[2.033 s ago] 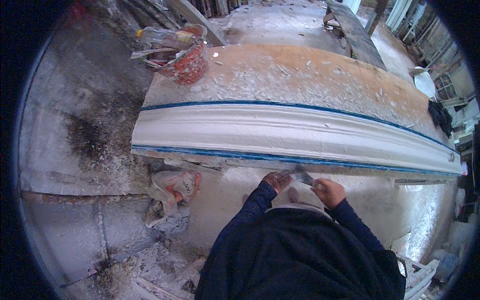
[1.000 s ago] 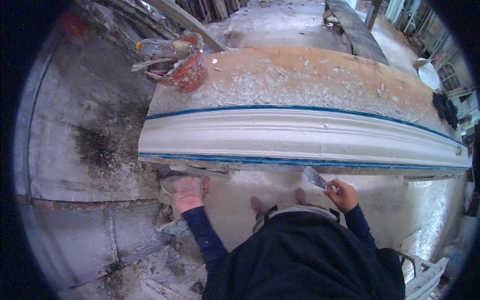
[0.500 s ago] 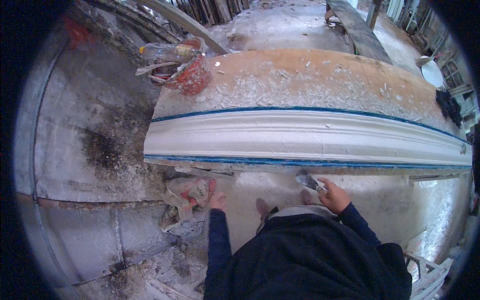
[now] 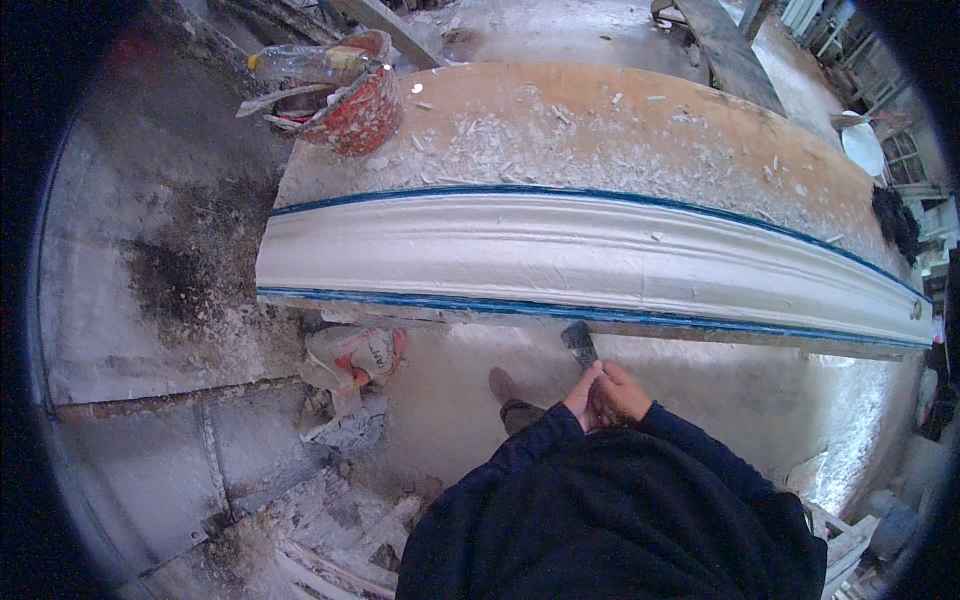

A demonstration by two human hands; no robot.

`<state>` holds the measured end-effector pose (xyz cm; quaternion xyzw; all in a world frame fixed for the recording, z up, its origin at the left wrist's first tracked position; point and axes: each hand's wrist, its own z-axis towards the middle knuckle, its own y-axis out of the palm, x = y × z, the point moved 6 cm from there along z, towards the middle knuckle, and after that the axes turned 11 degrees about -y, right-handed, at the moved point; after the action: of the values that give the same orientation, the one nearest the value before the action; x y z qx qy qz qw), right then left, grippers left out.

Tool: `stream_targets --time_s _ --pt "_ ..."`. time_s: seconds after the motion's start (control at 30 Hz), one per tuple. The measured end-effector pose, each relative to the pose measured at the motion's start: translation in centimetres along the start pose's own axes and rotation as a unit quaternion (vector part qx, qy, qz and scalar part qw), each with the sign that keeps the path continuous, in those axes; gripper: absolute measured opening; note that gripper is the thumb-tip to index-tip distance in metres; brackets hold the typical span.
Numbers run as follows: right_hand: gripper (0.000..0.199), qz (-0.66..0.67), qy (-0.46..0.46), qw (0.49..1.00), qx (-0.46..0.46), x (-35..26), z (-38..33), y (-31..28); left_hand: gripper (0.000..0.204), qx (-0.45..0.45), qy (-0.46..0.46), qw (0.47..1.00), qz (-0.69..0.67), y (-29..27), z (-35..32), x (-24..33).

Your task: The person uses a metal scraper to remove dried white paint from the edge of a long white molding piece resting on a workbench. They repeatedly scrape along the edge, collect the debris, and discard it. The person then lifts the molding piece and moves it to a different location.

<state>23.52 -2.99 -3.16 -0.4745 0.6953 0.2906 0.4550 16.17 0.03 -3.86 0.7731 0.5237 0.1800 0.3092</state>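
Your hands are together just in front of your chest, below the near edge of the worktop. Right hand [image 4: 625,392] is closed around the handle of a putty knife [image 4: 579,345]; left hand [image 4: 583,395] is pressed against it, fingers wrapped at the same handle, so both grip the one tool. Can't tell which hand carries the load, they overlap.

The knife's blade points up and slightly left, away from you, its tip just short of the worktop's near edge, not clearly touching it.

The white plaster moulding [image 4: 600,260] lies straight ahead of the blade, along the near half of the worktop. Its long axis runs left to right across your view, bowed by the lens, crossing the knife's axis at roughly a right angle. Blue strips [image 4: 420,303] border it front and back. The hands sit a little right of its middle, and both are about equally near; right hand is a touch closer to the right end.

Behind the moulding, the bare brown worktop [image 4: 620,130] is littered with white scrapings. At its far left corner stands a red bucket [image 4: 355,112] with a plastic bottle [image 4: 310,62] lying on top.

On the floor left of your hands lies a crumpled bag [image 4: 350,360], under the worktop's near left corner
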Motion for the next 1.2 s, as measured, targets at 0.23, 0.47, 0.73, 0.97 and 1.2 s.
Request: stream_targets --time_s 0.23,0.47,0.73,0.97,1.2 --pt "0.029 0.079 0.049 0.995 -0.033 -1.9 0.6 0.0 0.041 0.117 0.26 0.946 0.156 0.6 0.5 1.7" --pt "0.028 -0.069 -0.078 0.992 -0.067 -1.0 1.4 -2.5 0.047 0.181 0.366 0.89 0.201 -2.4 7.3 0.5" --pt "0.032 -0.05 -0.025 0.994 -0.094 0.8 2.3 -5.1 0.036 0.127 0.366 0.915 0.111 1.1 7.9 0.4" --pt "0.032 -0.094 -0.044 0.985 -0.139 -3.0 2.8 -4.3 0.039 0.18 0.383 0.895 0.139 3.3 4.6 2.4" --pt "0.036 -0.272 -0.056 0.952 -0.129 -3.0 4.3 -4.0 0.038 0.093 0.311 0.946 0.014 1.5 5.9 1.9"
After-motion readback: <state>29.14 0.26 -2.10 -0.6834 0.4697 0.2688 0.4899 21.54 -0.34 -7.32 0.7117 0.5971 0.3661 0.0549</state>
